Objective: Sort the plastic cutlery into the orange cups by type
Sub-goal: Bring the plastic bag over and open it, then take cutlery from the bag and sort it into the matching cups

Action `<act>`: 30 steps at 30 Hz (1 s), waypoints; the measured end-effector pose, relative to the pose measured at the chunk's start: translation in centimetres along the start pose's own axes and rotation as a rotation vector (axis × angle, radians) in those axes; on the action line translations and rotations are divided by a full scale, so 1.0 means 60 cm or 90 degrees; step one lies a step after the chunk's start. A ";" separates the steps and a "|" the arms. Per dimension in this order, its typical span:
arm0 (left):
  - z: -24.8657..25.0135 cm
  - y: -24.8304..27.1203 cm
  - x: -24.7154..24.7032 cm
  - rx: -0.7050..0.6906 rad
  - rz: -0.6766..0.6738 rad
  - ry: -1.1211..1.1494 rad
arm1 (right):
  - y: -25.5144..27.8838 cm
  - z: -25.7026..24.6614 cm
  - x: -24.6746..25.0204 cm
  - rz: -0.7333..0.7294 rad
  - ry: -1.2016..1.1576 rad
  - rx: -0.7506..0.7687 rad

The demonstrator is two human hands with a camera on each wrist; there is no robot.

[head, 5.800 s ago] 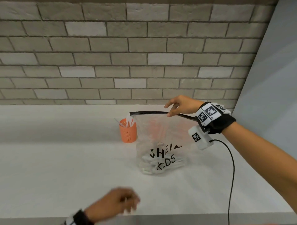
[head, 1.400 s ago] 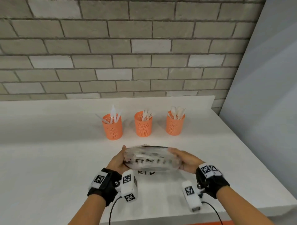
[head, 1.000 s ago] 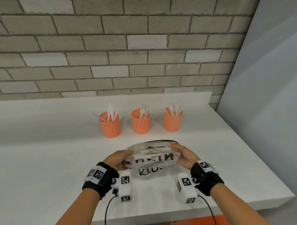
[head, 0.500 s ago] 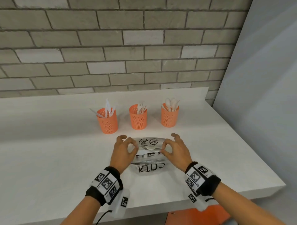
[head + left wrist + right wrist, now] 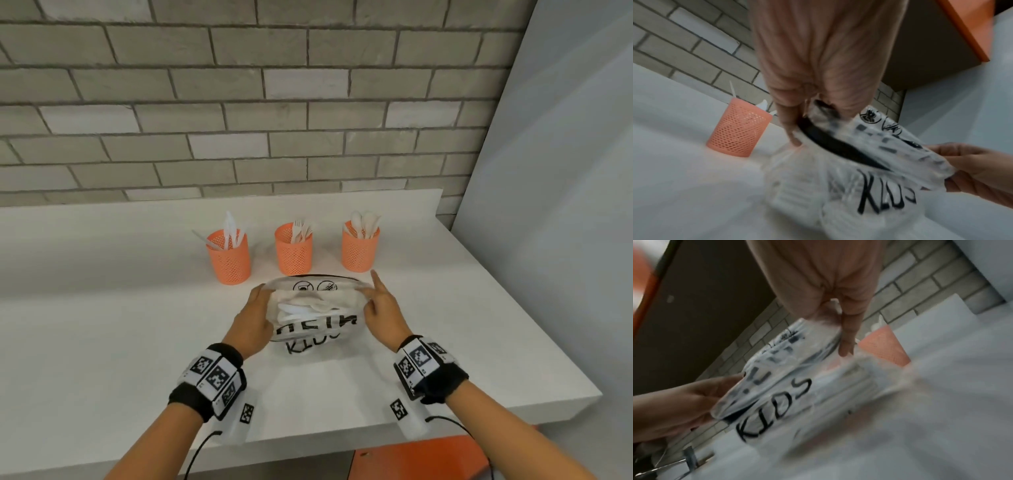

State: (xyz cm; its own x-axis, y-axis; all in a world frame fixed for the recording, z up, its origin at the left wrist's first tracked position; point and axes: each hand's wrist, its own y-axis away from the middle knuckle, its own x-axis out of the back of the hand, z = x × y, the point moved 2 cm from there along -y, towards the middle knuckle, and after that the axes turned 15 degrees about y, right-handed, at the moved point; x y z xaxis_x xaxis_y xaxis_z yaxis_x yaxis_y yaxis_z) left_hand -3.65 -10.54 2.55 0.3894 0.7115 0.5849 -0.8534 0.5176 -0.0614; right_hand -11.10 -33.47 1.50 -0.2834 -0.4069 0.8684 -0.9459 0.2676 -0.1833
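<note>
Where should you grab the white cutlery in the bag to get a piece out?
From above, through the bag's open mouth, which both hands, left hand and right hand, pinch apart. The white cutlery lies flat in a pile, so pinching one long thin handle near the top probably works best.

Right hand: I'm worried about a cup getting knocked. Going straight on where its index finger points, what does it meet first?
Probably the right-hand orange cup holding spoons, just beyond the right hand gripping the bag; depth is uncertain.
</note>
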 end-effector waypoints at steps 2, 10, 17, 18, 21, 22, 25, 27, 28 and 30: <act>-0.009 0.005 -0.002 -0.024 -0.006 0.001 | 0.012 0.004 -0.006 -0.006 -0.007 0.029; -0.023 0.022 -0.027 0.059 0.027 -0.249 | 0.034 -0.005 -0.025 -0.028 0.297 0.064; -0.006 0.009 -0.030 0.112 -0.007 -0.231 | 0.020 -0.083 -0.043 -0.183 0.289 0.254; -0.002 0.006 -0.028 0.111 -0.013 -0.222 | 0.012 -0.086 -0.048 -0.230 0.265 0.233; 0.010 -0.003 -0.020 0.095 -0.033 -0.198 | -0.015 -0.090 -0.062 -0.304 0.231 0.181; 0.014 -0.006 -0.016 0.091 -0.039 -0.196 | -0.026 -0.091 -0.064 -0.312 0.232 0.165; 0.022 -0.017 -0.008 0.084 -0.047 -0.195 | -0.059 -0.097 -0.070 -0.344 0.272 0.127; 0.025 -0.024 -0.005 0.085 -0.045 -0.194 | -0.074 -0.100 -0.074 -0.384 0.291 0.101; 0.025 -0.026 -0.005 0.086 -0.044 -0.191 | -0.081 -0.100 -0.076 -0.400 0.292 0.085; 0.023 -0.028 -0.003 0.088 -0.037 -0.182 | -0.092 -0.099 -0.075 -0.416 0.295 0.070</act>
State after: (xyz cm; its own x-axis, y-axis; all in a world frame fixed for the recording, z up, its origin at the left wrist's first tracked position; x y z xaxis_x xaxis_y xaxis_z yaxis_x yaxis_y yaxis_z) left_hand -2.78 -12.18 3.66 0.3422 0.5097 0.7894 -0.8794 0.4696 0.0780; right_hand -3.69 -27.89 1.33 0.4035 -0.0413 0.9140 -0.9147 0.0043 0.4040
